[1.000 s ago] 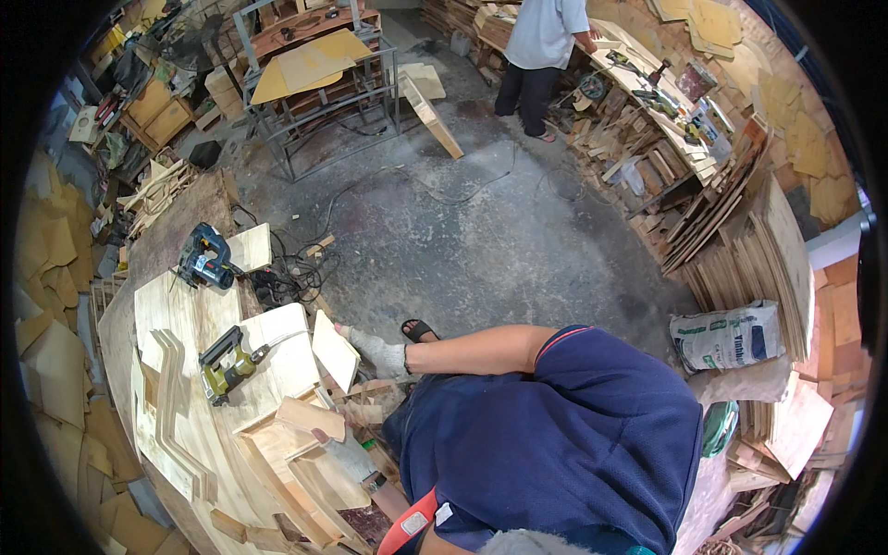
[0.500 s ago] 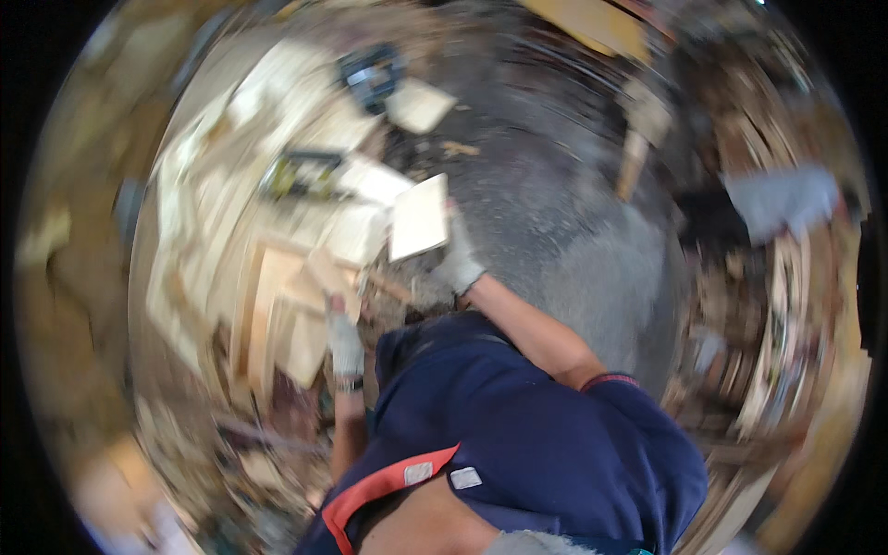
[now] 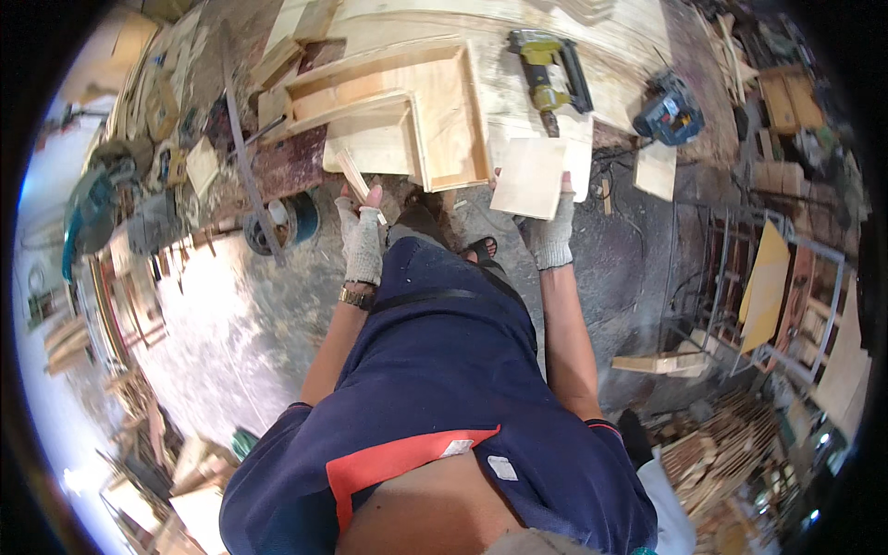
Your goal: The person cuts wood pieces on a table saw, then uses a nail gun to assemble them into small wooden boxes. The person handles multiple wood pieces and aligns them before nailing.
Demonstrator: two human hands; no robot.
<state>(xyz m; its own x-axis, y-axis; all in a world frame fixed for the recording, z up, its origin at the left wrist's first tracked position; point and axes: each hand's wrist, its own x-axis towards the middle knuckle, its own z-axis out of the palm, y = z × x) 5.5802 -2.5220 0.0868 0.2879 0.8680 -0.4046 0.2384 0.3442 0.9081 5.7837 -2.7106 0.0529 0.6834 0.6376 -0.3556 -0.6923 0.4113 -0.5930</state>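
My left hand (image 3: 362,239), in a grey knit glove with bare fingertips, is closed on a narrow wood strip (image 3: 351,174) that slants up from the fingers. My right hand (image 3: 548,233), gloved the same way, grips a rectangular plywood piece (image 3: 529,178) by its lower edge. Its fingers are partly hidden behind the piece. Between and beyond both hands, an L-shaped wooden frame (image 3: 474,118) with raised sides lies on the workbench (image 3: 416,20). A yellow-green nail gun (image 3: 546,79) rests to the right of the frame.
Farther right on the bench sits a blue power tool (image 3: 668,111), near a small plywood offcut (image 3: 655,172). A bucket (image 3: 303,218) stands on the floor at left, a long thin bar (image 3: 242,139) above it. Metal racks (image 3: 823,277) and wood piles (image 3: 731,444) stand at right.
My view has swung so that the bench lies straight ahead. Both hands still hold their wood pieces, now farther apart in front of me. The blur has cleared.
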